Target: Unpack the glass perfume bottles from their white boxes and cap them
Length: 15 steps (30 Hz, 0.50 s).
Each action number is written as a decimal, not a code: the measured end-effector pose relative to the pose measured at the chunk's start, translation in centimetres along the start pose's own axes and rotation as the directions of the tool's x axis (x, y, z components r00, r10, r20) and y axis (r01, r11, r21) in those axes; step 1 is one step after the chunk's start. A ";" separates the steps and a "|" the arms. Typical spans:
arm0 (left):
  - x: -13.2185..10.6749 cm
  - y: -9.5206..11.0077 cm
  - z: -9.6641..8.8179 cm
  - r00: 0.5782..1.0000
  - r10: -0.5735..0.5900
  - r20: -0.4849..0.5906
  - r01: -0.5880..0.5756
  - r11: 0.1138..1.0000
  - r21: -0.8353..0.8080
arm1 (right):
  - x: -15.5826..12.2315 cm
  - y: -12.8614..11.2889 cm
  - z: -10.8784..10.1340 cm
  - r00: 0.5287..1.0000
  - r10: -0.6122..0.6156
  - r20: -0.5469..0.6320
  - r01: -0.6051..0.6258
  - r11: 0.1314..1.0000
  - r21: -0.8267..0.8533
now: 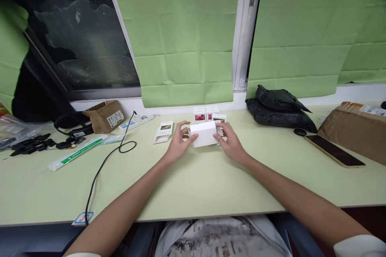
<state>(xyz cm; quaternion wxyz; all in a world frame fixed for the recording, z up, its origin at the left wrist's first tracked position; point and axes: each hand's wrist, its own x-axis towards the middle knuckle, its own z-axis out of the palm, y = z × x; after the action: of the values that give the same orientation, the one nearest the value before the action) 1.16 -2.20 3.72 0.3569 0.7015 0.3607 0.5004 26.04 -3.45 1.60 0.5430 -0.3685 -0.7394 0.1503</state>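
Both hands meet on a white box [204, 133] that sits near the middle of the desk [193, 184], a little toward its far edge. Left hand [178, 141] grips the left end of the box, with the thumb at the near side and the fingers curled over the top corner. Right hand [230, 141] grips the right end in the same way, thumb on the front face and fingers bent around the back. So the box is pinched between the two hands, and it is low over the desk; I cannot tell if it touches the surface.

Just behind the box, toward the far edge, small boxes [208, 113] with red pictures stand close together. Left of the hands a flat carton [163, 131] lies on the desk, well apart from the white box. A black cable [104, 162] runs from there in a loop to the near edge. Farther left there are a long packet [79, 151] with green print, a brown box [105, 116] with a label and some black parts [31, 144] near the left edge.

To the right, a phone [334, 150] lies face up, and a black bag [279, 109] rests against the far edge. A brown parcel [356, 128] stands at the right edge.
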 end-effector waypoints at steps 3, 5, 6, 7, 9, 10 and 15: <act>0.1 -0.4 0.3 0.995 -0.078 0.064 0.085 0.989 -0.121 | 0.0 0.1 0.1 1.000 0.000 -0.008 0.000 1.000 0.023; 0.1 -0.6 0.5 0.987 -0.099 0.123 0.115 0.985 -0.127 | 0.0 0.0 0.1 1.000 -0.004 -0.011 0.005 0.999 0.046; 0.0 -0.7 0.5 0.986 -0.098 0.132 0.113 0.988 -0.109 | 0.0 -0.1 0.1 1.000 -0.006 -0.010 0.007 0.998 0.057; 0.0 -0.7 0.6 0.990 -0.086 0.114 0.095 0.993 -0.075 | 0.0 -0.2 0.1 1.000 -0.008 -0.010 0.008 0.998 0.065; -0.3 -0.6 0.5 1.000 -0.011 0.022 0.010 0.998 0.056 | 0.0 -0.4 0.2 1.000 -0.003 -0.031 0.006 0.997 0.073; -0.5 -0.5 0.4 0.998 0.053 -0.019 -0.050 0.988 0.143 | 0.0 -0.4 0.2 0.998 0.010 -0.061 -0.006 0.997 0.077; -1.0 -0.2 -0.1 0.922 0.386 -0.007 -0.345 0.833 0.433 | 0.3 -0.5 0.4 0.938 0.325 -0.121 -0.282 0.918 0.278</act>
<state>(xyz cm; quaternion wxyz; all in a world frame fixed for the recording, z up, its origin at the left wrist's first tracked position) 0.83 -2.95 3.08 0.0763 0.7935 0.3362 0.5016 25.43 -3.50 2.01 0.6153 -0.4170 -0.5997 0.2964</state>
